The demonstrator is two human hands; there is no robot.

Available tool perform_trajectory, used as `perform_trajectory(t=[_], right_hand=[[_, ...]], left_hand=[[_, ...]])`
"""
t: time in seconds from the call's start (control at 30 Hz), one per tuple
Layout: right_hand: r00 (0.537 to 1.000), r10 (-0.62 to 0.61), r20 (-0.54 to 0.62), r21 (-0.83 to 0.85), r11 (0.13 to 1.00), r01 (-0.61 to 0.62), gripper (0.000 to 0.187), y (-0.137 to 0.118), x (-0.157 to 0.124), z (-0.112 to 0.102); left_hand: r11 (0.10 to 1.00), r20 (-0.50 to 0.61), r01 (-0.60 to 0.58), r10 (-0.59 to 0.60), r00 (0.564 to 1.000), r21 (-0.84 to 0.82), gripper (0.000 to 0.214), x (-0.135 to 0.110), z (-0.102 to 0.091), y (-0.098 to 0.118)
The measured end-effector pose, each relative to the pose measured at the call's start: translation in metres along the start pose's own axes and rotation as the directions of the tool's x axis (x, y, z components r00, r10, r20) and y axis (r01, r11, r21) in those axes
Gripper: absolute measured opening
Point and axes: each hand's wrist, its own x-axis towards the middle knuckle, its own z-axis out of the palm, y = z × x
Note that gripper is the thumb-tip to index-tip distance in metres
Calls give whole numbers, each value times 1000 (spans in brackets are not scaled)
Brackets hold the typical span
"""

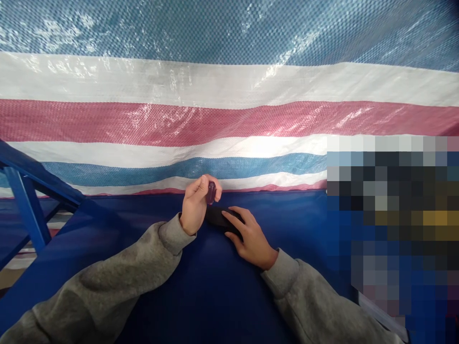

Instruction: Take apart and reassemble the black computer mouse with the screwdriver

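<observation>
My left hand [195, 203] is closed around a small, dark purple, glossy object [211, 192], raised a little above the blue tabletop [201, 296]. Its exact kind is not clear. Just below and to the right, a black oblong object [217, 216], perhaps a soft case, lies on the table. My right hand [249, 236] grips its right end, thumb on the near side and fingers over the top. Part of the black object is hidden under those fingers.
A striped blue, white and red plastic sheet [143, 122] hangs along the table's far edge. Blue metal framing [27, 205] stands at the left. The right side is pixelated, and what is there cannot be made out. A pale edge [382, 315] shows at the lower right.
</observation>
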Motion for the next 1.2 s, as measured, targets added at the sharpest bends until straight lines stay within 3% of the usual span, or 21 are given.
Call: perform_trajectory(t=[0.07, 0.17, 0.37, 0.5, 0.6, 0.7, 0.93, 1.13, 1.2], right_hand=[[1000, 3, 2, -2, 1000, -3, 49, 0, 0, 0], [1000, 11, 5, -3, 1000, -11, 49, 0, 0, 0], [1000, 23, -1, -16, 1000, -23, 48, 0, 0, 0], [999, 32, -4, -23, 999, -32, 48, -1, 0, 0], [1000, 31, 2, -22, 999, -30, 50, 0, 0, 1], [1000, 25, 15, -19, 999, -25, 53, 1, -1, 2], [998, 59, -5, 53, 997, -58, 48, 1, -1, 2], [982, 179, -61, 181, 970, -165, 37, 1, 1, -1], [971, 218, -99, 223, 956, -192, 33, 3, 2, -2]], left_hand=[[998, -3, 19, -19, 1000, -55, 40, 0, 2, 0], [989, -9, 47, -49, 999, -140, 28, 2, 2, 3], [996, -131, 30, -41, 991, -87, 24, 16, -9, 10], [979, -187, 205, -204, 961, -10, 16, 10, -25, -1], [949, -161, 287, -265, 951, 134, 15, -4, -40, -19], [924, -138, 219, -183, 973, 314, 21, -16, -51, -37], [834, -20, 103, -110, 994, 541, 34, -23, -61, -60], [758, 17, -7, -6, 1000, 652, 23, -26, -61, -49], [720, 125, -96, 14, 992, 687, 26, -27, -60, -42]])
